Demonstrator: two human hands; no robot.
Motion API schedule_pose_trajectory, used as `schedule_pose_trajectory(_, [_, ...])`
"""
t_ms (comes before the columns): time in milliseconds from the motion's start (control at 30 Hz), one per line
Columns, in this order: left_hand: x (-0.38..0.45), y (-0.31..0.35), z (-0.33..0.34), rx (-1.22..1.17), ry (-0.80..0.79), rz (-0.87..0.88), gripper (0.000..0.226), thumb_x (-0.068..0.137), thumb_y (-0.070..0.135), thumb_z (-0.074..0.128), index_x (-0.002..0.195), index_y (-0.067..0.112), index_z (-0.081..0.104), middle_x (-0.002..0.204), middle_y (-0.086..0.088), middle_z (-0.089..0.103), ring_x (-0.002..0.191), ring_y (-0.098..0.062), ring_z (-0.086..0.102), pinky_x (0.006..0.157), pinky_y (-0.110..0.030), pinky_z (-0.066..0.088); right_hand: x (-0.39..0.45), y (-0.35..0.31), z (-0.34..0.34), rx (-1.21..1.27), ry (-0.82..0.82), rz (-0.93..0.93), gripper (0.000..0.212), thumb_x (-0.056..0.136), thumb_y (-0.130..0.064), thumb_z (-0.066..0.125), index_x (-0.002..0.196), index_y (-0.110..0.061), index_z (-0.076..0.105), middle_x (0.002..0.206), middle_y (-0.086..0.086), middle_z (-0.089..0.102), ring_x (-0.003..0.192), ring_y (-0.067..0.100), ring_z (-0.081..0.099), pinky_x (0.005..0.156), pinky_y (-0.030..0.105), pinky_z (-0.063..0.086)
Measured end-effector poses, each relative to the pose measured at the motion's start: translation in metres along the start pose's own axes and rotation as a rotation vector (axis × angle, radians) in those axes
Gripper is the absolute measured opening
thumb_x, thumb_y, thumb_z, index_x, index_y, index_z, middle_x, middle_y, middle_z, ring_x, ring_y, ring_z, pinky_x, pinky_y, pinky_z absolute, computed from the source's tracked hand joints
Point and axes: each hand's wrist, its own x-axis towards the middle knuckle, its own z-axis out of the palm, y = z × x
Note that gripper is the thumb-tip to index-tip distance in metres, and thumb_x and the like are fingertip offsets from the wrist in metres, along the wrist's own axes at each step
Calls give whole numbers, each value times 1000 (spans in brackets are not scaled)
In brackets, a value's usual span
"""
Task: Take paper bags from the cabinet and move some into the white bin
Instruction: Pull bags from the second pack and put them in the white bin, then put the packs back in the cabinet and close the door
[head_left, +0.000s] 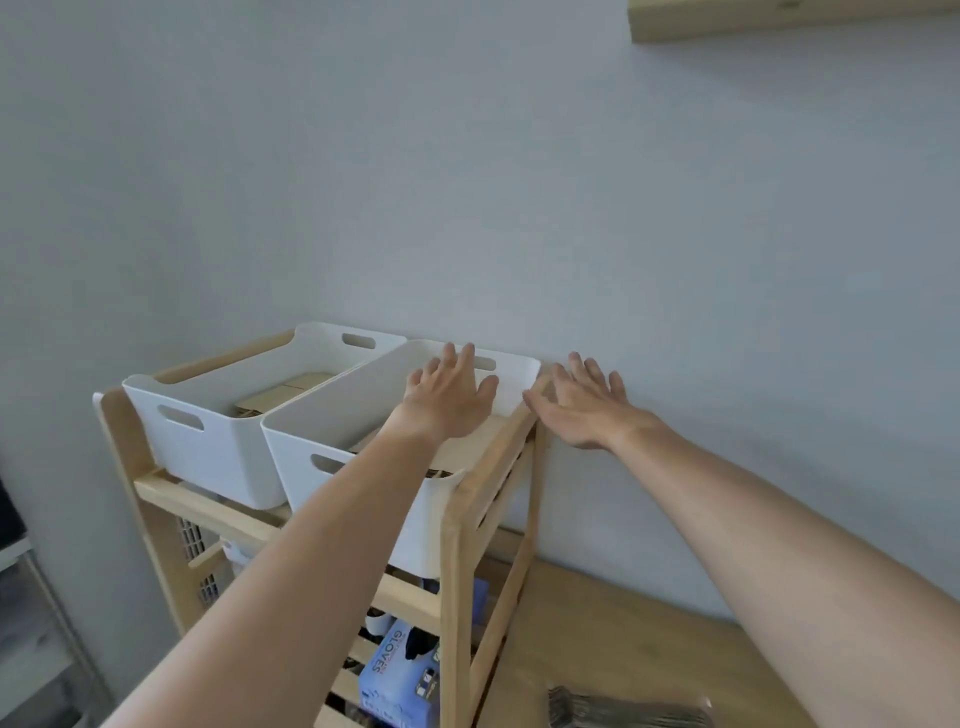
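Paper bags (291, 391) are seen as flat brown sheets lying in the bottom of the left white bin (208, 447), and a further brown edge shows inside the right white bin (363, 415), mostly hidden under the left forearm; whether that edge is a bag cannot be told. Both bins are set side by side on the top tier of a wooden rack (467, 499), presumably so that the open tops can be reached from above, and the rack is stood against the wall beside a wooden tabletop (613, 623). On a lower tier a blue glove box (395, 670) is kept, and a bundle of forks (613, 712) is laid on the tabletop. The left hand (447, 395) is held flat and spread over the far end of the right bin, with nothing gripped. The right hand (587, 405) is likewise spread open and empty, just beyond the rack's corner post, close to the wall. The visible bags therefore lie to the left of both hands, apart from them and lower, so a reach across and down would likely be called for
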Motion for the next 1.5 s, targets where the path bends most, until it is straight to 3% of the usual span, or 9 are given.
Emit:
schedule_pose_trajectory(167, [-18,53,13,50,24,82,47,98,42,30,127,9,45,127,-8,47,126,-30,42,104,-42,31,-45,46,3,-28,-39,87,76,100,-59,17,158,-12,5,165,8,-8,151,24,-12,120,48,-6])
schedule_pose_trajectory(433, [-94,117,95,-28,8,252,41,101,27,36,135,4,42,136,-14,45,130,-33,41,109,-45,31,-126,101,64,19,-174,263,74,100,-58,17,158,-14,6,164,16,-9,151,32,-9,120,53,-4])
schedule_pose_trajectory(667, [-215,111,205,-3,-186,12,57,102,32,35,151,6,19,151,-18,33,135,-38,36,111,-47,27,-222,129,169,123,-314,382,73,100,-58,25,158,-17,9,164,19,-7,150,37,-2,120,53,0])
schedule_pose_trajectory(900, [-320,101,272,-90,-389,-294,64,102,37,35,153,10,6,150,-19,31,129,-36,42,100,-49,40,-309,128,260,383,-429,511,84,96,-67,28,155,-28,-18,163,11,-21,150,36,-6,120,52,1])
schedule_pose_trajectory(1033, [-358,95,289,30,-493,-150,30,100,13,37,129,10,44,152,-28,16,116,-39,44,92,-44,44,-338,122,290,383,-370,499,90,94,-69,29,154,-24,-19,165,11,-5,148,34,11,119,50,15])
schedule_pose_trajectory(1167, [-383,93,285,97,-471,-26,30,101,17,34,128,8,40,121,-18,45,95,-36,56,76,-39,44,-366,115,305,356,-237,495,93,90,-74,30,155,-24,-12,159,17,19,140,35,30,112,48,26])
schedule_pose_trajectory(1300, [-424,96,281,200,-384,173,39,70,8,77,105,5,62,79,-18,50,59,-32,50,40,-31,29,-404,114,312,241,-110,456,94,87,-77,28,156,-25,-9,141,20,45,121,37,48,99,49,37])
schedule_pose_trajectory(1400, [-458,100,279,190,-400,169,40,69,8,76,103,6,54,80,-18,49,59,-32,48,37,-27,25,-433,109,318,69,-31,404,96,86,-78,23,157,-19,-3,122,16,57,105,35,53,91,49,39])
schedule_pose_trajectory(1500, [-481,101,274,146,-377,149,45,73,9,74,101,9,39,92,-24,54,58,-31,50,35,-28,32,-456,106,325,51,56,364,94,87,-77,23,158,-17,7,112,16,59,96,34,53,87,48,40])
